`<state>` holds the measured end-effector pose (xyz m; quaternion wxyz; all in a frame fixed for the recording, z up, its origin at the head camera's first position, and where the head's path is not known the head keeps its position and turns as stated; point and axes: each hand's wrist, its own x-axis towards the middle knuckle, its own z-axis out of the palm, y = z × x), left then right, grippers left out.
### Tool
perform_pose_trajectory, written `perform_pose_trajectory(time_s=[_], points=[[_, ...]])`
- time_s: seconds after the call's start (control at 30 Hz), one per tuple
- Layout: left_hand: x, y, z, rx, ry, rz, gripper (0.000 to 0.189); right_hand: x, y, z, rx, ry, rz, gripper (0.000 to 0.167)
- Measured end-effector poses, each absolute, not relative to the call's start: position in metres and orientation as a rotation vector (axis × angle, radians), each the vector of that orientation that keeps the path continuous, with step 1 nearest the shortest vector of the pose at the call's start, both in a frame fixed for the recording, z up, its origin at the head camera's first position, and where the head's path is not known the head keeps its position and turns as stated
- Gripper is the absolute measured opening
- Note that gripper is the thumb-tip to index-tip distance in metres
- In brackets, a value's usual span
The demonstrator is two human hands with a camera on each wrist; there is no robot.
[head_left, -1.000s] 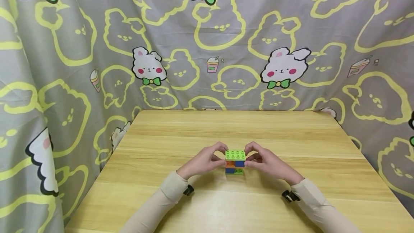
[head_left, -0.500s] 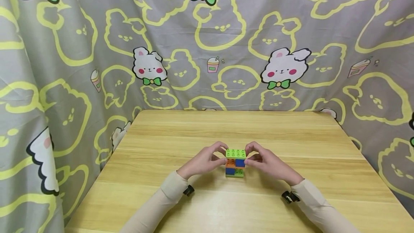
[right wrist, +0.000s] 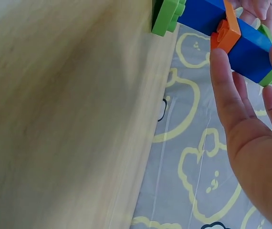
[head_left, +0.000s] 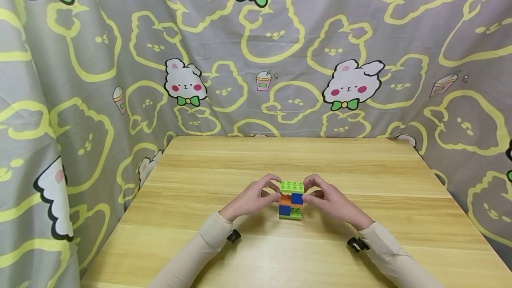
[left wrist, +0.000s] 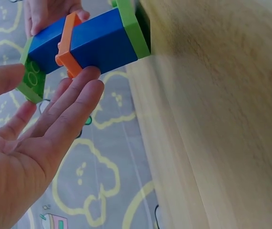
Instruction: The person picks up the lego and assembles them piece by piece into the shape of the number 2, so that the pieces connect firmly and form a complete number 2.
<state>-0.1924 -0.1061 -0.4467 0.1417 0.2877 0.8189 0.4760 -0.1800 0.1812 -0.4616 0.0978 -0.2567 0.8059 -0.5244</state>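
A small stack of toy building blocks (head_left: pixel 285 210) stands between my hands at the middle of the table. It has a green plate at the bottom, a blue brick (left wrist: pixel 105 40) on the left, an orange plate (right wrist: pixel 229 31), a second blue brick (head_left: pixel 297 198) on the right, and a green studded plate (head_left: pixel 291 186) on top. My left hand (head_left: pixel 256 197) holds the upper left side with thumb and fingers, fingertips at the orange plate's edge. From the right, my right hand (head_left: pixel 330 197) grips the upper part likewise. The base is right at the tabletop.
The wooden table (head_left: pixel 200 163) reaches back to a grey patterned curtain (head_left: pixel 240 34), which also hangs at both sides. Small black wrist cameras (head_left: pixel 358 244) sit under the beige sleeves.
The stack's top has risen slightly in the head view, and more of its front shows, including the lower green plate. Both hands have kept their hold, shifting only a little upward.
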Motion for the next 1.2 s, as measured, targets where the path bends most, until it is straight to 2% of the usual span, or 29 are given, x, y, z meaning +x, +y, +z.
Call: perform_pose_trajectory(time_s=[0.3,0.53,1.2], points=[[-0.1915,-0.1063,-0.4460,0.816,2.373,1.363,0.038,-0.1778,0.1789,-0.4588,-0.662,2.431,-1.542,0.032],[-0.1919,-0.1074,-0.4460,0.810,2.381,1.338,0.047,-0.1765,0.1793,-0.4594,-0.671,2.399,-1.584,0.036],[-0.1921,-0.1082,-0.4457,0.690,2.332,1.354,0.054,-0.1791,0.1788,-0.4660,-0.665,2.356,-1.615,0.042]])
